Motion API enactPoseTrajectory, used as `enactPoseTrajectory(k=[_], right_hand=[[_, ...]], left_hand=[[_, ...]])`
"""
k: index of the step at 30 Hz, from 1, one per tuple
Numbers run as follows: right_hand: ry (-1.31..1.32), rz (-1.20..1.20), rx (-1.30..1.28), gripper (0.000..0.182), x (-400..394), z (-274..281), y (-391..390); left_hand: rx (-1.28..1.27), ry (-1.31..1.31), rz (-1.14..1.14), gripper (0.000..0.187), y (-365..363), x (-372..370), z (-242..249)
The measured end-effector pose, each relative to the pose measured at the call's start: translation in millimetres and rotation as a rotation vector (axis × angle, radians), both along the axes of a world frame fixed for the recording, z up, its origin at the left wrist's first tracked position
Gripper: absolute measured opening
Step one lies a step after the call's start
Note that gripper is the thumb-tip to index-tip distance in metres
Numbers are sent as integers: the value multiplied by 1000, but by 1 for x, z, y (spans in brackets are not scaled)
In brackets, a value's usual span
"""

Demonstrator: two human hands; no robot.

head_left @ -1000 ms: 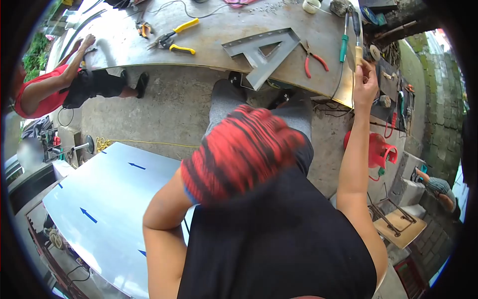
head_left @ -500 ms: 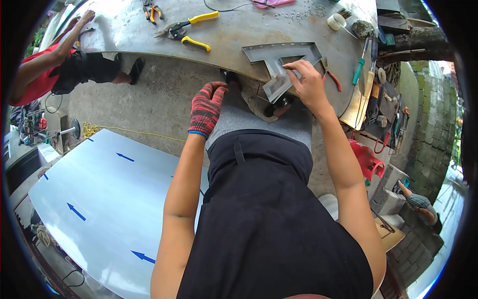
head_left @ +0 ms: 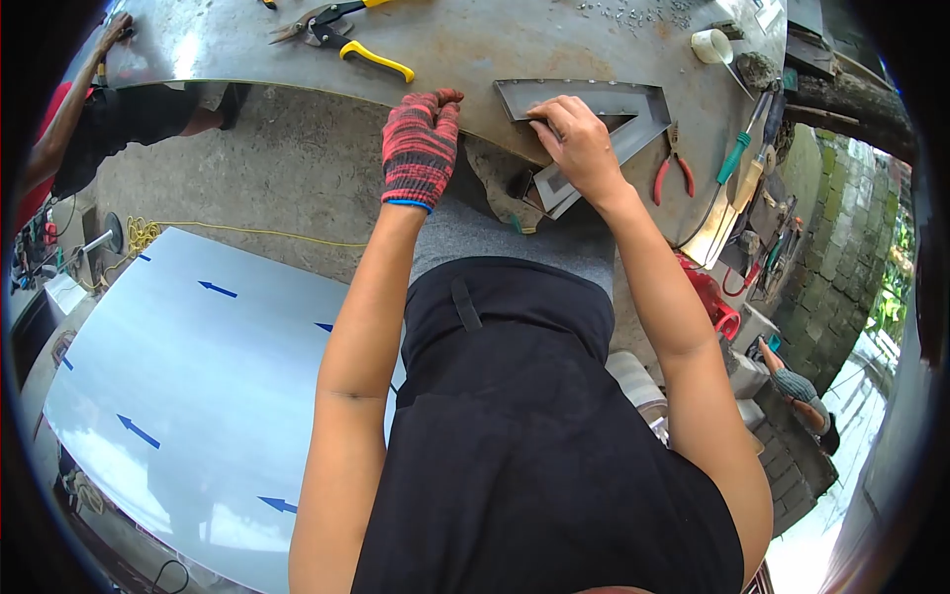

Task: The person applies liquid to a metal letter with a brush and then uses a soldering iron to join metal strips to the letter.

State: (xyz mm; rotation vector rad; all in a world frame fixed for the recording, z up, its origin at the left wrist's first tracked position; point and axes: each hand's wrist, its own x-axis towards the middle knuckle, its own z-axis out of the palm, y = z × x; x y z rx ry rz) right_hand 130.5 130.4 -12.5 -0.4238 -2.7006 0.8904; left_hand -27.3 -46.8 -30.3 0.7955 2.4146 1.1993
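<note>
My left hand (head_left: pixel 423 148), in a red and black knit glove, is at the table's front edge with its fingers curled together; anything in them is hidden. My bare right hand (head_left: pixel 579 144) is over a grey sheet-metal letter shape (head_left: pixel 643 104) with raised side walls. Its thumb and fingers are pinched near the shape's upper left part; I cannot make out what is between them. The lower end of the shape sticks out past the table edge. Red-handled pliers (head_left: pixel 675 170) lie just right of it.
Yellow-handled snips (head_left: pixel 376 59) lie on the metal table (head_left: pixel 455 49). Small bits of metal, a white cup (head_left: pixel 711 48) and a green-handled tool (head_left: pixel 734 156) are on the right. A large sheet with blue arrows (head_left: pixel 198 376) is at lower left. Another person (head_left: pixel 129 124) stands at upper left.
My view has shifted towards the table's right side. My left hand has moved up to the table edge. My right hand has moved up and left across the metal shape, its fingers now more curled.
</note>
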Motion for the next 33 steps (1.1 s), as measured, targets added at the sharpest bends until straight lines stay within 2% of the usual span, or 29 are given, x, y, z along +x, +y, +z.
enactPoseTrajectory(k=[4,5,18,20,33], right_hand=[[44,-10,-3,15,0,-6,1],[53,-11,-4,15,0,-7,0],[39,36,46,19,-3,-2,2],[34,38,50,19,-4,-1,2],[28,25,36,16,-4,-2,3]], left_hand=[[-57,-105,-6,19,12,-5,1],[-38,-5,-18,18,13,-5,-4],[-97,38,-37,20,17,-4,-7],[-122,151,-45,21,19,-3,-9],[-202,191,-5,24,26,2,-5]])
